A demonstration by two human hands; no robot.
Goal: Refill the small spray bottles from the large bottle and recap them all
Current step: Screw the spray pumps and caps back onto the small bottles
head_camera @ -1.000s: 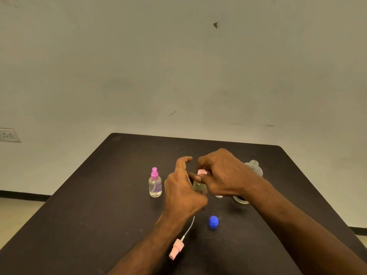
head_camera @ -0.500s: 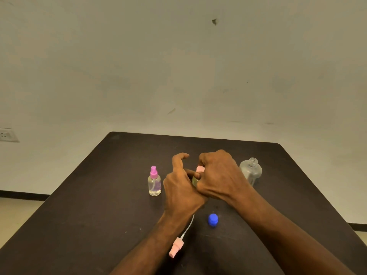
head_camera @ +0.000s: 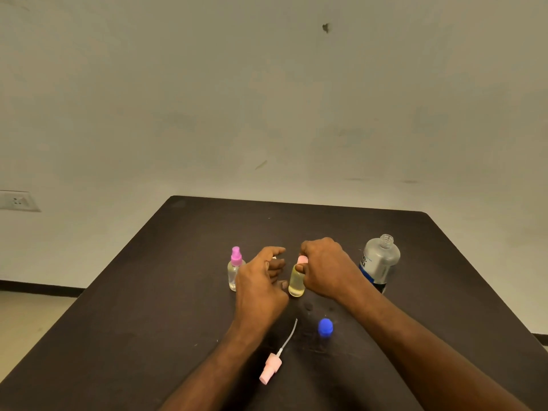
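**Right hand on the pink cap, left hand loose beside the bottle**

The right hand (head_camera: pixel 326 266) is curled closed over the pink cap (head_camera: pixel 302 259) of the yellow bottle (head_camera: pixel 296 281), thumb and fingers pinching it from the right side. The bottle stands upright near the middle of the worktop (head_camera: pixel 148 307), long axis vertical, directly below and just left of that hand's fingertips. The left hand (head_camera: pixel 261 280) sits just to the bottle's left, fingers half open and holding nothing; whether a fingertip brushes the bottle's base I cannot tell.

What matters for the next move is the cap's axis: it runs straight up the neck, so any further turning has to stay square to it. The right hand is already on it and plainly the better placed. The step looks like tightening this sprayer, and the left hand will likely need to close on the body to stop it spinning.

Outward from there: a clear bottle (head_camera: pixel 234 272) with a magenta sprayer stands just left of the left hand, capped. The large bottle (head_camera: pixel 379 262) stands upright toward the right edge, its neck open. Its blue cap (head_camera: pixel 325 327) rests nearer the front edge, between the forearms. A loose pink sprayer (head_camera: pixel 271 367) with its dip tube lies on its side closer still to the front, tube pointing back toward the yellow bottle. That spare sprayer suggests another small bottle awaits a top, though none is in view.
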